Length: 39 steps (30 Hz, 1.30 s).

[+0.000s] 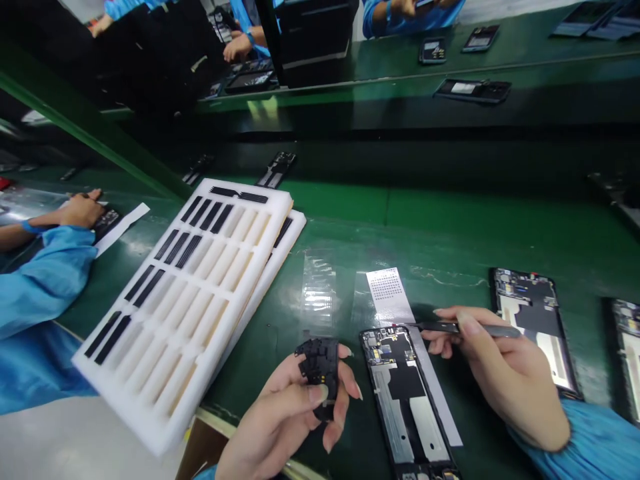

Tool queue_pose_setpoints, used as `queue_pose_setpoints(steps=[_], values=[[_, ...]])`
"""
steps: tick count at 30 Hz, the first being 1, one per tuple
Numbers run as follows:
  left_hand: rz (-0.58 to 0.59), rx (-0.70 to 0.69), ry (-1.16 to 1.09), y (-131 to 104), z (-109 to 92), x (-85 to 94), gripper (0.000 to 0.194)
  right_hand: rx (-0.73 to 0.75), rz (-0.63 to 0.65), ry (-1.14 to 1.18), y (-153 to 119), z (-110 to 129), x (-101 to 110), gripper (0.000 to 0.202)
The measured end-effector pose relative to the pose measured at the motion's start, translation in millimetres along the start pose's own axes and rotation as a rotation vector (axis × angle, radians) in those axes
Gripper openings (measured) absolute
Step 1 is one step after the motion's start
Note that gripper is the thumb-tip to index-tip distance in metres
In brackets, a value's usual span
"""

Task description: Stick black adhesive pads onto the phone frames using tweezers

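Note:
My left hand point(295, 407) is closed around a black plastic phone bracket point(320, 373), thumb on its face, above the green bench. In my right hand point(505, 373) a pair of dark tweezers point(465, 328) is pinched, its tips pointing left near the top edge of an opened phone point(407, 407). That phone lies face down with its circuit board and silver frame bare. Partly beneath it is a white paper strip point(387, 293) with rows of small dark dots; whether the tweezers touch the strip or the phone I cannot tell.
Stacked white foam trays point(200, 313) with black strips stand at the left. Further opened phones point(535, 327) lie at the right. A clear film sheet point(319, 287) rests on the bench. A co-worker's hand point(83, 210) is far left; other people work behind the shelf.

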<state>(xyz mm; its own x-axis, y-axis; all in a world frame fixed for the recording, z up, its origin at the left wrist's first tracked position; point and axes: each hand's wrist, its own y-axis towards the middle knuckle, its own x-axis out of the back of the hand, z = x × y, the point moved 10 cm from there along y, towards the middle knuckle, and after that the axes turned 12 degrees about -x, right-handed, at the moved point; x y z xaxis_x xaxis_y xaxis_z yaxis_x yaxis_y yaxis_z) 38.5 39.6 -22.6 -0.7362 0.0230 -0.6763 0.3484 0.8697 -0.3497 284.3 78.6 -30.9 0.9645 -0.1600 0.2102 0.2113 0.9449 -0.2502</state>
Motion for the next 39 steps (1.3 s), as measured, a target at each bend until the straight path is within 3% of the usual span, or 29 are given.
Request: queue_pose_setpoints(steps=[4, 8, 10, 15, 19, 22, 24, 28, 39], values=[[0.042, 0.012, -0.005, -5, 3, -6.9, 0.038, -0.063, 0.073, 0.066, -1, -10, -6, 0.046], [0.014, 0.043, 0.052, -8, 8, -6.7, 0.035, 0.009, 0.076, 0.017, -5, 3, -6, 0.048], [-0.019, 0.028, 0.192, -8, 6, -1.8, 0.031, 0.023, 0.037, -0.008, -2, 11, 0, 0.052], [-0.07, -0.133, 0.976, 2, -23, 13.6, 0.026, -0.005, -0.012, -0.037, 32, 41, 12, 0.051], [0.232, -0.449, 1.897, 33, -40, -26.3, 0.035, -0.076, 0.02, 0.099, 77, 52, 1, 0.049], [0.364, -0.53, 2.205, 67, -36, -48.5, 0.066, -0.105, 0.028, 0.197, 100, 40, -12, 0.054], [0.411, -0.536, 2.307, 90, -32, -59.8, 0.078, -0.091, 0.034, 0.23, 108, 30, -18, 0.059], [0.502, -0.545, 2.464, 120, -21, -73.4, 0.082, -0.058, 0.062, 0.267, 113, 13, -25, 0.063], [0.512, -0.514, 2.556, 130, -15, -60.4, 0.08, 0.007, 0.133, 0.169, 107, 17, -37, 0.047]])
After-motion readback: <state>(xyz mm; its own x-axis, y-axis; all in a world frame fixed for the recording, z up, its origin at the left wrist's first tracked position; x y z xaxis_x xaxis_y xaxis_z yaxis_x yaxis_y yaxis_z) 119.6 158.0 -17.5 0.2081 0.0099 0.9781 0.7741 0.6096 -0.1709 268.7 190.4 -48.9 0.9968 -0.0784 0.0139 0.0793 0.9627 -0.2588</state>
